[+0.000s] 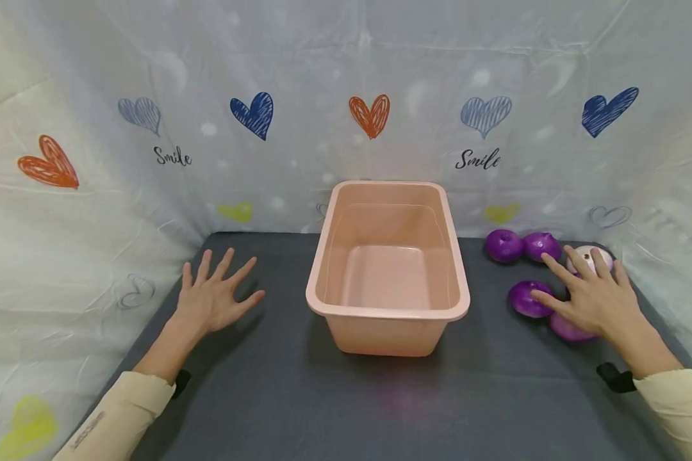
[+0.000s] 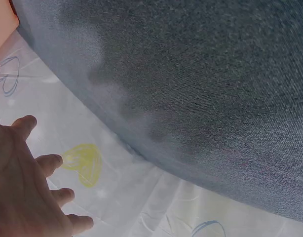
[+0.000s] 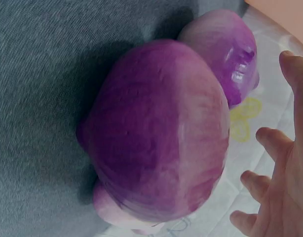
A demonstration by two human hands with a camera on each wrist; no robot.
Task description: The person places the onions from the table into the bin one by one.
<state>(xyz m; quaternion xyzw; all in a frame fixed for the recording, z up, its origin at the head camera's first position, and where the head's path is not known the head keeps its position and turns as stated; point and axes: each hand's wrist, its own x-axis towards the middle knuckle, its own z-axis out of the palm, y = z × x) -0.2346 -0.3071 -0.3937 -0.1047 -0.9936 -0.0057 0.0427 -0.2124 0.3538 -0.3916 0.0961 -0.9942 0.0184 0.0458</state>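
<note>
Head view, purple onions [image 1: 528, 299] clustered below and beside the splayed right hand [image 1: 601, 299], splayed left hand [image 1: 210, 299] held well apart, peach tub [image 1: 386, 336] placed between both.

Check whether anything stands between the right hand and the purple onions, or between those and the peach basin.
Nothing visible stands between the right hand and the purple onions. Only dark tabletop lies between the nearest of them and the peach basin, whose raised rim would probably need clearing.
</note>
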